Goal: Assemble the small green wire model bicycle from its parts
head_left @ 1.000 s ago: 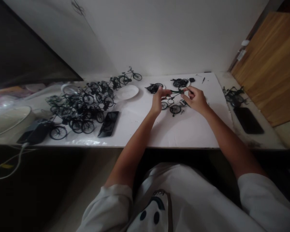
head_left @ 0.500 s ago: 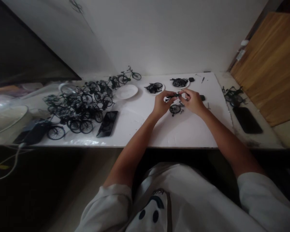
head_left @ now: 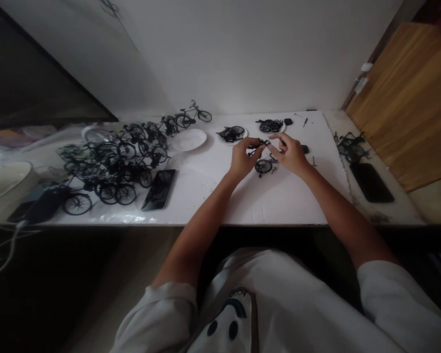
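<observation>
My left hand (head_left: 241,159) is closed, thumb and fingers pinching a small dark model bicycle part (head_left: 257,145) above the white board. At the part's right end, the thumb and index finger of my right hand (head_left: 291,153) close in a pinch; the fingertips hide what lies between them. Its other fingers are curled. Just below both hands a small spoked bicycle wheel (head_left: 263,166) lies on the board, with a small screw-like piece (head_left: 274,170) beside it.
Many model bicycles (head_left: 110,166) crowd the left side, near a white plate (head_left: 191,140) and a phone (head_left: 159,190). Two plates of dark parts, one heap (head_left: 232,133) left of the other (head_left: 271,126), stand behind my hands. Another phone (head_left: 371,182) and bicycle parts (head_left: 352,146) lie right.
The whole view has shifted slightly. My right index finger has lifted and straightened a little at the part's end, while my left hand keeps its pinch.
</observation>
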A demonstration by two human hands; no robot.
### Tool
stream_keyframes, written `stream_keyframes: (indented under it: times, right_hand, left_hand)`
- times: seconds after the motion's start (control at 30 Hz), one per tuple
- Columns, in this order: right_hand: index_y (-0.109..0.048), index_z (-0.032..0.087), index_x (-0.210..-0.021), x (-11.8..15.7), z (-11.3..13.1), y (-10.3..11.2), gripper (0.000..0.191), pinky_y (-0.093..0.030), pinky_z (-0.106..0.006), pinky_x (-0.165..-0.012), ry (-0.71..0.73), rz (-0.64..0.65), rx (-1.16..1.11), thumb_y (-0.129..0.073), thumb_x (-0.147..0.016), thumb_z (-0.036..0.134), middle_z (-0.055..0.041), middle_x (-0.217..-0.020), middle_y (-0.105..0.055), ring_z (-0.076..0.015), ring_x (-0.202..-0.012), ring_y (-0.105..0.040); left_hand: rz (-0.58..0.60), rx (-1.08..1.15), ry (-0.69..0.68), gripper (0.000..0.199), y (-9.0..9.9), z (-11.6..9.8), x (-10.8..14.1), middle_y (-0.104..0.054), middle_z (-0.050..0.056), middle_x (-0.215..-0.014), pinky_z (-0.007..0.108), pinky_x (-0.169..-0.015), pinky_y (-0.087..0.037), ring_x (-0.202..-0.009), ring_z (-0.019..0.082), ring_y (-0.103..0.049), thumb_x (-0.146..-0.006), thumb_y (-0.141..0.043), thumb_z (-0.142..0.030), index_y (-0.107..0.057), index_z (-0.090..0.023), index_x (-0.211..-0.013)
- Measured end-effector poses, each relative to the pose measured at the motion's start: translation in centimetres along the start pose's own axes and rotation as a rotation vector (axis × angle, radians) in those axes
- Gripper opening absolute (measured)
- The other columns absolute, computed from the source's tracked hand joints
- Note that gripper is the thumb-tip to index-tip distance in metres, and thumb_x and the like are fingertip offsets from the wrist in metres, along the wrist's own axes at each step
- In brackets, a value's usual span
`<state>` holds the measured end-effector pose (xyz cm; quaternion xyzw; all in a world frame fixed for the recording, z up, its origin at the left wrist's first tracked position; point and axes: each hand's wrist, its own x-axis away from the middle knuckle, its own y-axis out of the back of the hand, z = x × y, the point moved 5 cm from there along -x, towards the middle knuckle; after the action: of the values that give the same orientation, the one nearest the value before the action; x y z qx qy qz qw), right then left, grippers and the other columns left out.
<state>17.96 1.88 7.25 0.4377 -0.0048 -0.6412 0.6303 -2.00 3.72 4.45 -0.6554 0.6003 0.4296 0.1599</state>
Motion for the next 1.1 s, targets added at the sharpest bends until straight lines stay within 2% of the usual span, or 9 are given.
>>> stream_keyframes:
  times: [0.13, 0.2, 0.3, 0.37, 0.43, 0.53, 0.67, 0.9, 1.1]
  right_hand:
    - [-0.073, 0.021, -0.120, -0.1, -0.7, 0.5, 0.027, -0.041, -0.031, -0.070, -0.068, -0.117, 0.072, -0.062, -0.103, 0.039, 0.0060, -0.068, -0.045, -0.0155, -0.060, -0.041]
    - [-0.076, 0.019, -0.113, -0.1, -1.5, 0.2, 0.025, -0.041, -0.032, -0.069, -0.125, -0.114, 0.143, -0.062, -0.103, 0.038, 0.0040, -0.067, -0.050, -0.0161, -0.060, -0.044]
    - [-0.083, 0.017, -0.107, -0.1, -2.6, -1.2, 0.028, -0.042, -0.032, -0.070, -0.202, 0.041, 0.315, -0.064, -0.102, 0.037, -0.0021, -0.069, -0.064, -0.0197, -0.066, -0.057]
    - [-0.086, 0.019, -0.112, 0.0, -3.1, -2.4, 0.030, -0.045, -0.033, -0.076, -0.231, 0.170, 0.437, -0.065, -0.102, 0.037, -0.0080, -0.083, -0.078, -0.0243, -0.080, -0.069]
    - [-0.087, 0.021, -0.122, 0.1, -3.1, -3.4, 0.034, -0.047, -0.035, -0.081, -0.234, 0.260, 0.523, -0.063, -0.105, 0.038, -0.0117, -0.101, -0.085, -0.0283, -0.095, -0.075]
    - [-0.086, 0.023, -0.129, 0.1, -2.6, -4.2, 0.040, -0.049, -0.036, -0.084, -0.212, 0.331, 0.594, -0.055, -0.109, 0.039, -0.0142, -0.113, -0.086, -0.0308, -0.104, -0.078]
    - [-0.087, 0.024, -0.124, 0.1, -2.2, -4.5, 0.042, -0.050, -0.036, -0.085, -0.219, 0.370, 0.638, -0.051, -0.112, 0.041, -0.0154, -0.114, -0.086, -0.0315, -0.107, -0.078]
    - [-0.086, 0.022, -0.122, -0.3, -3.0, -4.4, 0.036, -0.050, -0.033, -0.082, -0.267, 0.350, 0.586, -0.058, -0.109, 0.040, -0.0144, -0.112, -0.086, -0.0285, -0.102, -0.077]
    - [-0.086, 0.020, -0.118, -0.6, -3.6, -4.3, 0.029, -0.051, -0.032, -0.080, -0.349, 0.325, 0.537, -0.067, -0.105, 0.039, -0.0138, -0.108, -0.085, -0.0274, -0.097, -0.076]
  left_hand:
    - [-0.124, -0.043, 0.036, 0.033, 0.6, 0.5, -0.2, -0.082, 0.010, -0.102, 0.034, -0.082, -0.063, -0.089, 0.020, -0.076, -0.103, -0.074, -0.055, -0.073, -0.022, -0.101]
    - [-0.191, -0.068, 0.079, 0.036, 0.9, 1.2, -0.2, -0.082, 0.010, -0.101, 0.034, -0.078, -0.061, -0.088, 0.020, -0.076, -0.102, -0.074, -0.058, -0.073, -0.022, -0.103]
    - [-0.243, -0.065, 0.149, 0.038, 1.2, 2.0, -0.3, -0.082, 0.010, -0.102, 0.032, -0.075, -0.061, -0.086, 0.019, -0.077, -0.101, -0.074, -0.059, -0.074, -0.021, -0.107]
    - [-0.256, -0.049, 0.168, 0.038, 1.3, 2.3, -0.3, -0.082, 0.010, -0.104, 0.031, -0.075, -0.061, -0.086, 0.019, -0.077, -0.101, -0.075, -0.058, -0.074, -0.021, -0.106]
    - [-0.259, -0.044, 0.173, 0.037, 1.4, 2.4, -0.4, -0.082, 0.011, -0.105, 0.031, -0.076, -0.061, -0.089, 0.019, -0.077, -0.101, -0.075, -0.057, -0.074, -0.021, -0.105]
    - [-0.247, -0.048, 0.185, 0.035, 1.4, 2.2, -0.6, -0.082, 0.011, -0.105, 0.031, -0.078, -0.062, -0.093, 0.020, -0.078, -0.101, -0.076, -0.056, -0.075, -0.021, -0.106]
    - [-0.222, -0.046, 0.187, 0.036, 1.3, 2.1, -0.6, -0.082, 0.011, -0.106, 0.032, -0.080, -0.062, -0.092, 0.020, -0.078, -0.101, -0.076, -0.056, -0.074, -0.021, -0.107]
    - [-0.231, -0.034, 0.155, 0.043, 0.9, 2.4, -0.6, -0.083, 0.012, -0.105, 0.033, -0.078, -0.062, -0.087, 0.019, -0.077, -0.100, -0.072, -0.065, -0.074, -0.022, -0.105]
    - [-0.218, -0.023, 0.157, 0.043, 0.2, 2.6, -0.8, -0.082, 0.013, -0.107, 0.034, -0.079, -0.063, -0.089, 0.020, -0.077, -0.101, -0.072, -0.065, -0.074, -0.022, -0.105]
